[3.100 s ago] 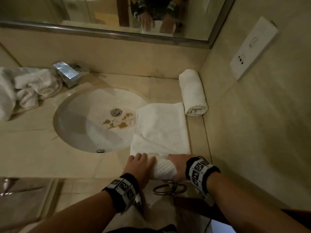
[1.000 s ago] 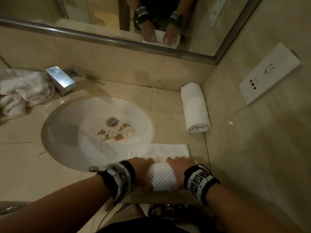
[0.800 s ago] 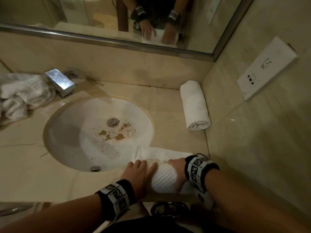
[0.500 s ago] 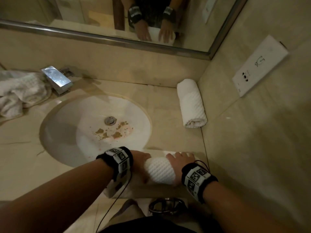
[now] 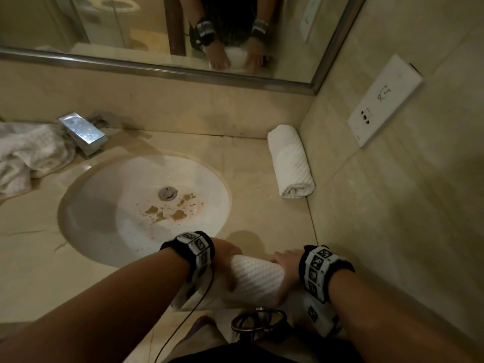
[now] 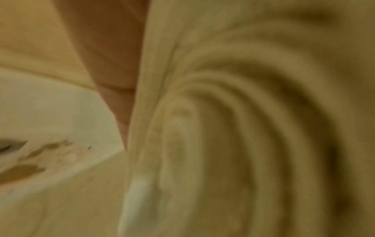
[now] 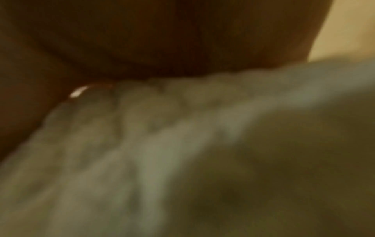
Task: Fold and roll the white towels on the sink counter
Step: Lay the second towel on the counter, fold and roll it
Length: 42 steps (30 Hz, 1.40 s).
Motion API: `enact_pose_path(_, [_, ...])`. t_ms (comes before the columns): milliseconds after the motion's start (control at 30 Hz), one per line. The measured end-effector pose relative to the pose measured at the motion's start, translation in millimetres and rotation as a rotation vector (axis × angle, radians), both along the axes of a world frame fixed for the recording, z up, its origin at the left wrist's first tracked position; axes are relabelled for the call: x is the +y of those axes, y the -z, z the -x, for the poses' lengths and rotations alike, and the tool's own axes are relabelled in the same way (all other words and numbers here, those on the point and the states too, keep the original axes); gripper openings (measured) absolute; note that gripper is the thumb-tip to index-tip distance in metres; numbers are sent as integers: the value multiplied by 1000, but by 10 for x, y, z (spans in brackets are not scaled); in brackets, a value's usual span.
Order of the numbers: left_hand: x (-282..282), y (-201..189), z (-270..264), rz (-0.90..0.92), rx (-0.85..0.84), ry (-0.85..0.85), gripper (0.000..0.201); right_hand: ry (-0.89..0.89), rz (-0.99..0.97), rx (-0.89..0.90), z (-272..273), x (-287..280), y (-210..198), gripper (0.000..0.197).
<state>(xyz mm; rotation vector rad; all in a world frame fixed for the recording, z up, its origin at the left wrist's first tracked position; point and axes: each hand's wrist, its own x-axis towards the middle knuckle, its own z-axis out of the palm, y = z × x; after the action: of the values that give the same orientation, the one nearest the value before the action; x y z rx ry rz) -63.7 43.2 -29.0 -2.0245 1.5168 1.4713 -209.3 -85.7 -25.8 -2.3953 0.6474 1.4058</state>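
A white waffle-weave towel [image 5: 258, 280] lies rolled into a tight cylinder at the counter's front edge, right of the sink. My left hand [image 5: 226, 260] grips its left end and my right hand [image 5: 284, 268] grips its right end, fingers curled over the roll. The left wrist view shows the spiral layers of the towel's end [image 6: 233, 136] up close. In the right wrist view, the towel's bumpy weave [image 7: 142, 144] fills the frame, blurred, under a dark finger. A second rolled towel [image 5: 290, 161] lies against the right wall at the back.
The oval sink basin [image 5: 104, 205] with brown specks near its drain sits left of my hands. A chrome tap [image 5: 82, 133] stands behind it. Crumpled white towels [image 5: 28, 155] are heaped at the far left. A mirror [image 5: 131, 27] and a wall socket plate [image 5: 382, 100] border the corner.
The flat stretch of towel ahead of my hands has been rolled up into the cylinder. Both hands have shifted to the ends of the roll.
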Motion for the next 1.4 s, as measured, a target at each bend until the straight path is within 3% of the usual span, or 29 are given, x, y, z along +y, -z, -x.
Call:
enact_pose_path(133, [114,25,-126,47,122,-315,73,181,-115,56,147,-3,-8,123])
enact_pose_path(233, [306,101,-112,322,31,-727,88,304,-172,53,266,0,166,135])
enact_pose_path(300, [430,196,-11,460,-34,-946,95,373,-201,28,347,54,200,130])
enact_pose_path(433, [509,407,229,419,130,-1296,109,523,-243,-80,470,176,221,115])
enact_pose_path(533, [468,503,280,396,194,-1468,116,729,-330,-129,578,216,293,106])
enact_pose_path(600, [430,558,361,343,329,-1569,114,910,-386,-156,664,259,336,108])
enact_pose_path(700, [317,645,576,264,540,-1534,112,1109,-433,-200,759,371,428,109])
enact_pose_path(933, [107,592,478,444,789,-1653,113,1240,-584,-394,672,573,545,116])
enact_pose_path(1100, [-57,283,233,589,1004,-1594,92,1178,-747,-542,586,477,276,92])
enact_pose_path(1167, [-159,124,146,637,1090,-1547,75,1227,-852,-577,586,409,222,100])
enact_pose_path(1300, [-371,-137,-107,678,1163,-1532,55,1507,-1032,-621,545,353,228,111])
enact_pose_path(1400, [-555,-224,-380,677,1173,-1575,67,1735,-1005,-723,355,328,200,89])
